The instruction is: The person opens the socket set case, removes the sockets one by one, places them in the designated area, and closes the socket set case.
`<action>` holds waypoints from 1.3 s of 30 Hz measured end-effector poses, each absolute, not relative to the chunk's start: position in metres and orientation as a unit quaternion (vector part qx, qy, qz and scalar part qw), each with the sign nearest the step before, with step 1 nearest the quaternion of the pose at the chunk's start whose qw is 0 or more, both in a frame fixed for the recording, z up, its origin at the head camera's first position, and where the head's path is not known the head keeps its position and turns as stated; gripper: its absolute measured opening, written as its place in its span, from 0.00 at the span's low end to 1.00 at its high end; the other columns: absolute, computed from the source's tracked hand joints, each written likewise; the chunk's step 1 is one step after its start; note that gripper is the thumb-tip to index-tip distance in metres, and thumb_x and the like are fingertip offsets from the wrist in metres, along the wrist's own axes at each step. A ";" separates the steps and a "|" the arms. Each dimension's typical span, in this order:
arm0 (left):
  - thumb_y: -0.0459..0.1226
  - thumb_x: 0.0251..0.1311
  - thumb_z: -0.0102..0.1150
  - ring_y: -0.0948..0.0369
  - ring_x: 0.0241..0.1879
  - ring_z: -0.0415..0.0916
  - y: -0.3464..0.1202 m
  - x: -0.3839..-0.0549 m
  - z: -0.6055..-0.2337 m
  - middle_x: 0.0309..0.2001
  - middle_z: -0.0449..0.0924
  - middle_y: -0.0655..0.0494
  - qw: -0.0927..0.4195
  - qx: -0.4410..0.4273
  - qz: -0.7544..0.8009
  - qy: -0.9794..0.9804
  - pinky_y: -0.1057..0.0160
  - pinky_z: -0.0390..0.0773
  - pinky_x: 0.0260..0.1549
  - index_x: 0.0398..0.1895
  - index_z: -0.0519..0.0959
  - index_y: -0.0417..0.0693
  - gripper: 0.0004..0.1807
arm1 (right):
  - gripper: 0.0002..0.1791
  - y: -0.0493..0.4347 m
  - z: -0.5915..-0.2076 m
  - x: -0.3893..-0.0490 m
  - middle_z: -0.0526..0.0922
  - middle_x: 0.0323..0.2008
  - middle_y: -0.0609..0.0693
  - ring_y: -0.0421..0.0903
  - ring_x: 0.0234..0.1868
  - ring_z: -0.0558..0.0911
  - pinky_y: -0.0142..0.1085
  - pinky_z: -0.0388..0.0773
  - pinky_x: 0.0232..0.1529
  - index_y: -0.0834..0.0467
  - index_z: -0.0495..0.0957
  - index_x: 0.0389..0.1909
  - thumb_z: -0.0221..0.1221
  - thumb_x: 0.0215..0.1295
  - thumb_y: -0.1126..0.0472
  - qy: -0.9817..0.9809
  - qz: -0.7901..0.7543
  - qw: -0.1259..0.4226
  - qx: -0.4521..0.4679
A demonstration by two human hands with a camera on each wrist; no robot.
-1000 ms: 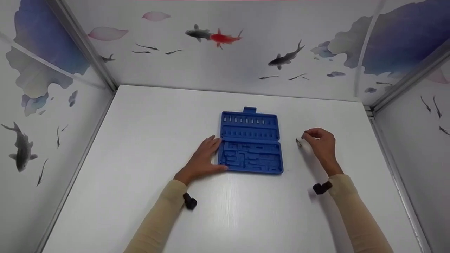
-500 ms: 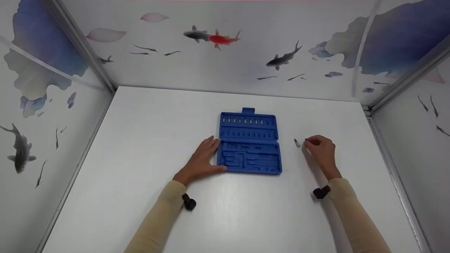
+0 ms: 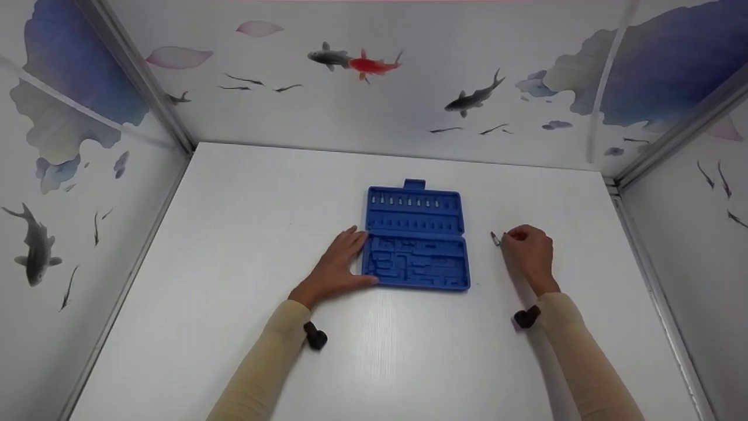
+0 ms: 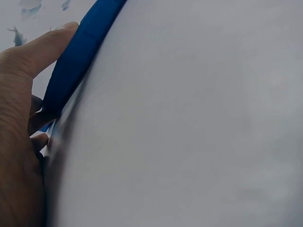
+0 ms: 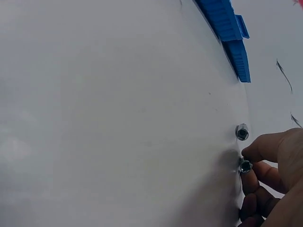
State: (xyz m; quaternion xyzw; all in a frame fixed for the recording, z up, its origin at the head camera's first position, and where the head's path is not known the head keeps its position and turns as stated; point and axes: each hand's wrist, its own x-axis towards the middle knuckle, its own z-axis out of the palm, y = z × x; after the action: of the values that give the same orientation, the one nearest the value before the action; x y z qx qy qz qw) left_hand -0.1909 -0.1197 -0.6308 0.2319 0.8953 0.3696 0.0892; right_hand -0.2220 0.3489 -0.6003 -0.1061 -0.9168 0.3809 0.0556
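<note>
An open blue socket-set case (image 3: 416, 237) lies on the white table, its latch tab pointing away. Several small silver pieces (image 3: 409, 202) stand in a row in its far half; the near half shows bare moulded slots. My left hand (image 3: 333, 269) rests at the case's left side, thumb on the near corner and fingers along the edge. Between the thumb and finger of my right hand (image 3: 530, 251) is a small silver socket (image 5: 245, 165), plain in the right wrist view. A second socket (image 5: 242, 132) lies on the table just beyond those fingertips.
The white table (image 3: 245, 216) reaches a back wall (image 3: 374, 111) printed with fish, and side walls with metal corner strips close it in left and right. A small black camera (image 3: 315, 337) sits on the left wrist, another (image 3: 526, 317) on the right.
My right hand has come down toward the near edge and slightly left, bringing the pinched socket beside the one lying on the table. My left hand and the case stay put.
</note>
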 end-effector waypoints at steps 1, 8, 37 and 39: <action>0.72 0.59 0.69 0.50 0.90 0.38 -0.120 -0.191 -0.631 0.90 0.47 0.51 0.089 0.233 0.369 0.896 0.42 0.48 0.85 0.91 0.52 0.49 0.66 | 0.14 0.349 -0.599 -0.222 0.88 0.46 0.62 0.54 0.46 0.81 0.39 0.77 0.46 0.65 0.88 0.49 0.63 0.77 0.58 -0.917 0.381 0.056 -0.106; 0.73 0.60 0.68 0.50 0.90 0.38 -0.120 -0.192 -0.633 0.90 0.48 0.51 0.084 0.238 0.359 0.898 0.43 0.47 0.85 0.91 0.51 0.49 0.66 | 0.14 0.339 -0.587 -0.230 0.88 0.43 0.60 0.51 0.42 0.80 0.32 0.76 0.37 0.64 0.88 0.50 0.64 0.78 0.58 -0.913 0.390 0.075 -0.097; 0.74 0.60 0.67 0.50 0.90 0.38 -0.120 -0.190 -0.633 0.91 0.47 0.51 0.081 0.242 0.360 0.897 0.42 0.48 0.85 0.92 0.51 0.50 0.66 | 0.12 0.234 -0.582 -0.295 0.88 0.49 0.64 0.58 0.52 0.84 0.54 0.81 0.57 0.68 0.89 0.51 0.68 0.75 0.63 -0.910 0.407 0.039 0.065; 0.74 0.60 0.67 0.50 0.90 0.39 -0.120 -0.190 -0.632 0.91 0.47 0.51 0.082 0.240 0.363 0.896 0.41 0.48 0.85 0.92 0.51 0.51 0.66 | 0.13 0.230 -0.583 -0.300 0.88 0.48 0.64 0.58 0.52 0.84 0.54 0.81 0.57 0.68 0.89 0.51 0.68 0.75 0.63 -0.912 0.403 0.040 0.064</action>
State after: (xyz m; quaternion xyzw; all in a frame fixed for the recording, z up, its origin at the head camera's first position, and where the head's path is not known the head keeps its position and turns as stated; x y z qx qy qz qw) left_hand -0.1903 -0.1203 -0.6321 0.2401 0.8965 0.3633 0.0816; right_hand -0.2998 0.2301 -0.5825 0.0642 -0.9119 0.4034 0.0398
